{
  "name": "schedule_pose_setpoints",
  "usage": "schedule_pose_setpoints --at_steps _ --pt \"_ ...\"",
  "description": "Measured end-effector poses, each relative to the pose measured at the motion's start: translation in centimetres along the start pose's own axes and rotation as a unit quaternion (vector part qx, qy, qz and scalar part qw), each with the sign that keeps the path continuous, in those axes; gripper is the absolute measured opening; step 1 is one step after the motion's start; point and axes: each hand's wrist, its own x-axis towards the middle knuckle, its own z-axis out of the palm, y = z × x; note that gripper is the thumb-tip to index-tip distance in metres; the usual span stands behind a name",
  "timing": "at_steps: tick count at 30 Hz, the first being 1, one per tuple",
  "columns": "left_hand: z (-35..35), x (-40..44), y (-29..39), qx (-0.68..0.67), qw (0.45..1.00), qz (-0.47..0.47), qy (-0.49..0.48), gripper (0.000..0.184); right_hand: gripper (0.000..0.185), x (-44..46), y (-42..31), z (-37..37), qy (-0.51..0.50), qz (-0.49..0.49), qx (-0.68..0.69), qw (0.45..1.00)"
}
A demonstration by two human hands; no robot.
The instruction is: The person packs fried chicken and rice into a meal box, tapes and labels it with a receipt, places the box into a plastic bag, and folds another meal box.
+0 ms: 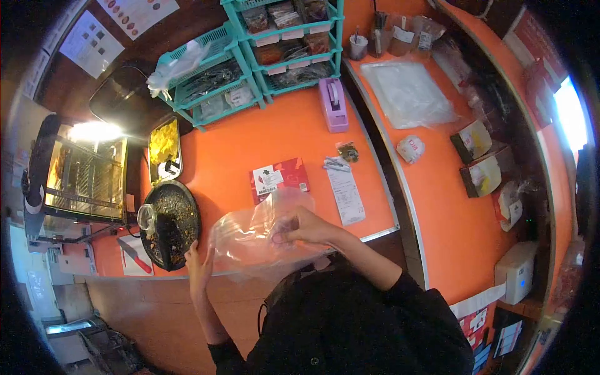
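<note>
A clear plastic bag [240, 231] hangs partly over the front edge of the counter. My right hand [303, 226] is closed on its right part, thumb and fingers pinched together. At the bag's left edge, my left hand [199, 269] points upward with thumb and fingertips apart; whether it touches the film I cannot tell. Close to its fingertips is a round black tray [192, 215] of loose dark and brown bits, with a black scoop-like piece [165, 240] and a clear cup [147, 217] in it. Behind the bag lies a red and white packet [270, 179].
A red-handled knife [140, 261] lies left of the tray. Behind stand a pan of yellow food [164, 144], a lit glass cabinet [87, 175] and teal racks [250, 94]. A purple tape dispenser [334, 109] and a receipt [347, 197] are at right, before a gap between counters.
</note>
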Motion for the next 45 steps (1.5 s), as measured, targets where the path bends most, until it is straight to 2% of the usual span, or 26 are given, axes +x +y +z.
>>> schedule_pose_setpoints --at_steps 2,3,5,8,12,13,14,16,18,20,21,23,25,27,28,30,32,33,36,38,39,40,42,43,44,45 --pt "1.8 -1.1 3.8 0.112 0.983 0.077 0.126 0.04 0.03 0.8 0.6 0.9 0.068 -0.016 -0.178 0.981" --pt "2.4 -2.1 7.4 -0.028 0.999 0.017 0.031 0.04 0.03 1.2 0.6 1.6 0.069 -0.015 -0.179 0.981" --pt "3.6 -2.5 9.7 -0.235 0.959 -0.01 -0.155 0.033 0.04 1.5 0.6 3.5 0.065 0.071 -0.385 0.918" --pt "5.9 -3.6 13.8 -0.291 0.939 -0.034 -0.179 0.021 0.044 1.4 1.9 6.2 0.087 -0.037 -0.378 0.921" --pt "4.3 -1.8 11.1 -0.393 0.882 -0.064 -0.251 0.011 0.039 -0.6 -2.3 3.2 0.092 -0.055 -0.248 0.963" --pt "2.7 -1.2 10.0 -0.219 0.964 0.035 -0.146 0.008 0.036 -0.8 -2.3 0.5 0.105 -0.039 -0.261 0.959" --pt "1.8 -1.0 9.4 -0.033 0.99 0.131 -0.031 0.007 0.031 -0.9 -1.3 -4.1 0.133 0.029 -0.394 0.909" --pt "2.8 -0.6 9.0 0.006 0.99 0.135 0.029 0.011 0.026 -2.2 -4.1 -5.3 0.26 0.017 -0.577 0.774" --pt "3.6 0.2 9.9 0.045 0.984 0.144 0.091 0.017 0.025 -1.7 -5.0 -5.5 0.333 -0.049 -0.548 0.766" --pt "4.9 0.8 11.9 0.003 0.95 0.261 0.173 0.03 0.025 -1.2 -5.1 -5.7 0.408 -0.116 -0.512 0.747" --pt "5.6 0.9 12.6 -0.01 0.933 0.299 0.2 0.034 0.024 -0.5 -4.1 -5.6 0.371 -0.098 -0.444 0.81" --pt "7.5 0.6 12.7 -0.062 0.969 0.239 0.016 0.048 0.023 1.9 -0.6 -2.4 0.311 -0.122 -0.337 0.88" --pt "8.9 -0.2 12.9 0.001 0.966 0.253 0.05 0.049 0.023 2.9 2.6 -0.1 0.292 -0.171 -0.304 0.891" --pt "8.6 -0.4 11.5 0.063 0.958 0.268 0.083 0.05 0.019 2.6 3.5 -0.8 0.266 -0.071 -0.335 0.901" --pt "7.0 0.0 9.3 0.074 0.979 0.177 0.072 0.054 0.017 2.3 3.5 -1.3 0.257 -0.038 -0.345 0.902" --pt "6.1 0.1 8.6 0.084 0.991 0.087 0.062 0.058 0.02 1.2 1.8 -3.6 0.296 -0.016 -0.519 0.802" --pt "6.5 -1.0 10.7 0.175 0.92 0.281 0.208 0.064 0.022 1.2 0.5 -2.5 0.305 -0.06 -0.514 0.8" --pt "6.5 -1.7 12.1 0.175 0.922 0.279 0.204 0.064 0.026 0.9 0.2 -1.6 0.313 -0.098 -0.506 0.798" --pt "6.5 -1.6 15.9 0.341 0.819 0.405 0.222 0.059 0.029 0.3 -1.4 0.9 0.255 -0.185 -0.48 0.819" --pt "8.3 0.1 13.8 0.15 0.844 0.512 0.055 0.047 0.031 0.0 -1.6 0.1 0.231 -0.236 -0.472 0.818" --pt "7.7 1.3 11.2 0.124 0.843 0.523 0.034 0.031 0.026 -0.9 -1.8 -1.6 0.259 -0.189 -0.499 0.806" --pt "6.1 1.4 11.3 0.126 0.841 0.524 0.033 0.031 0.021 -1.5 -2.2 -3.0 0.288 -0.143 -0.523 0.79" --pt "3.5 0.1 12.9 0.25 0.76 0.569 0.189 0.019 0.016 -2.6 -4.4 -3.7 0.323 -0.158 -0.535 0.764" --pt "3.5 -0.2 13.7 0.249 0.763 0.565 0.189 0.019 0.015 -3.0 -5.6 -3.6 0.352 -0.174 -0.549 0.738" --pt "3.6 0.0 14.9 0.233 0.769 0.532 0.267 0.02 0.015 -2.9 -6.8 -3.2 0.346 -0.174 -0.55 0.74" --pt "3.6 -0.3 15.9 0.219 0.767 0.498 0.34 0.021 0.017 -2.5 -7.7 -2.5 0.418 -0.226 -0.483 0.736"
